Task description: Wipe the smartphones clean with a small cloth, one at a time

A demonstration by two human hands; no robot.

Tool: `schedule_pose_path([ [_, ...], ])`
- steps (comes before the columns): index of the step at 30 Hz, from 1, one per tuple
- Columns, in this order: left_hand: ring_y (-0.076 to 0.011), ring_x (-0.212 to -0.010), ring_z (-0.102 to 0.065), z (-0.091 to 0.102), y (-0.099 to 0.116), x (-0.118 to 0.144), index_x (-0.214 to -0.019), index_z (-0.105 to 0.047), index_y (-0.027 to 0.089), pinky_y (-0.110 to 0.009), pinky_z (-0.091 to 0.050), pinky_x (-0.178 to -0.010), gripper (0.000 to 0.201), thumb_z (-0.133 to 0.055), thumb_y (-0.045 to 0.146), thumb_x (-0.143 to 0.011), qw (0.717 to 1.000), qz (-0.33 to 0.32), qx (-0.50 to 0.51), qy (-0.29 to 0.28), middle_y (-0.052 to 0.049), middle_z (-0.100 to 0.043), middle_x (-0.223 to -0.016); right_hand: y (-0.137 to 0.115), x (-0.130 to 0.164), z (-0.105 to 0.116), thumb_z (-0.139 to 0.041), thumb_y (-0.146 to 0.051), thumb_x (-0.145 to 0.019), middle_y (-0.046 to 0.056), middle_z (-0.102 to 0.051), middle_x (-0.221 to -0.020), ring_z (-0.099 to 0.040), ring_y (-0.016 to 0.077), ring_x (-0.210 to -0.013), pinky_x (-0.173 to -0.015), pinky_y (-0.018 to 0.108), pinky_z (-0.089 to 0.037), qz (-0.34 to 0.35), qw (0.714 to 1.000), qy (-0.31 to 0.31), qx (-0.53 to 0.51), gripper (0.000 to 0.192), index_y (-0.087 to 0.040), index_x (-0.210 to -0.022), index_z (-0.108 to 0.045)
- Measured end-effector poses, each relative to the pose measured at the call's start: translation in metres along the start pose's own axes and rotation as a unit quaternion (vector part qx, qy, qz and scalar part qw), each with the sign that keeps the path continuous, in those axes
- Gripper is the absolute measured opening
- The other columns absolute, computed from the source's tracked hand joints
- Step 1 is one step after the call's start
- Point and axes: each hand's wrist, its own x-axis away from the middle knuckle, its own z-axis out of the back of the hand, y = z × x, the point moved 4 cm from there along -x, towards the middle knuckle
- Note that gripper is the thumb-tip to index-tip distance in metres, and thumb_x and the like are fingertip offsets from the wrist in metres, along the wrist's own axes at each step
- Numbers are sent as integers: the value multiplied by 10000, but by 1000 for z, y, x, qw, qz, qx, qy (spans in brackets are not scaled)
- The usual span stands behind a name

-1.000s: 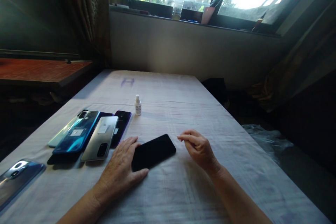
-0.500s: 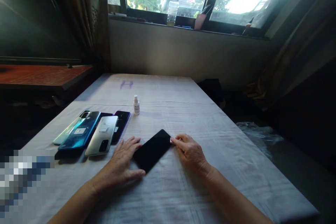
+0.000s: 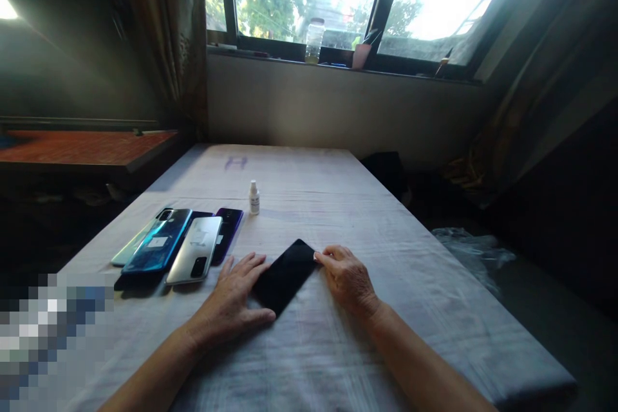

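Your left hand [image 3: 232, 306] lies flat with fingers spread, pressing the near end of the black phone [image 3: 286, 275] at the centre of the frame, while your right hand [image 3: 348, 278] has its fingers drawn together against the phone's far right corner — neither hand is clamped around it. The phone lies flat and slantwise on the cloth-covered table [image 3: 338, 206], so a push at that corner could slide it on the wrinkled cloth or spin it under your left palm. Just to the left sits a row of phones [image 3: 183, 248] with a small white bottle [image 3: 253, 198] beyond — a sweeping left hand could knock them.
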Motion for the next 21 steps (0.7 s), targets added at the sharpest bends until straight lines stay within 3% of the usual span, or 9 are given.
schedule_pose_path([
  [7, -379, -1473, -329, 1, 2, 0, -1457, -501, 240, -671, -128, -1191, 823, -820, 464, -731, 1000, -9, 3, 2, -152, -453, -1552, -10, 0, 1, -557, 11, -814, 64, -701, -1013, -645, 201, -919, -820, 286, -538, 45, 999, -8, -26, 409, -242, -1081, -736],
  [13, -370, -1467, -344, 0, 1, 1, -1449, -509, 268, -658, -158, -1192, 801, -818, 478, -740, 1000, -23, 2, 3, -135, -471, -1544, 0, -2, -1, -531, 23, -798, 76, -699, -984, -645, 216, -920, -820, 301, -544, 11, 1000, 11, -2, 430, -229, -1075, -741],
  [18, -365, -1456, -369, -3, 1, 1, -1447, -507, 259, -645, -178, -1194, 800, -806, 509, -747, 999, -34, -7, 13, -141, -481, -1535, -1, -3, 1, -536, 29, -778, 68, -697, -994, -650, 204, -923, -808, 280, -533, 47, 998, 2, -42, 435, -229, -1060, -746],
  [21, -366, -1447, -384, -5, 1, 1, -1460, -491, 251, -642, -188, -1193, 834, -805, 533, -740, 999, -41, -18, 19, -145, -484, -1532, 4, -11, 2, -530, 24, -802, 66, -698, -968, -657, 195, -902, -793, 270, -526, 32, 998, 3, -52, 409, -223, -1037, -755],
])
